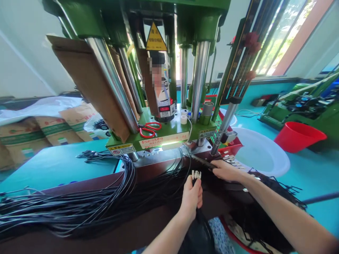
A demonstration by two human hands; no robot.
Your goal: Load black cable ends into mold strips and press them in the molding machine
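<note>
My left hand (pixel 192 195) is closed round a small bunch of black cables, whose metal connector tips (pixel 196 174) stick up above my fingers. My right hand (pixel 225 170) lies to the right, fingers curled on a dark cable end (pixel 203 161) at the machine's front edge. Both hands are in front of the green moulding press (pixel 164 135). A thick bundle of black cables (pixel 79 204) spreads to the left across the brown bench.
Red scissors (pixel 149 129) lie on the press's green plate. A white basin (pixel 261 153) and a red bucket (pixel 298 135) stand to the right. Paper sacks (pixel 53 128) are stacked at the left. A person stands behind the press.
</note>
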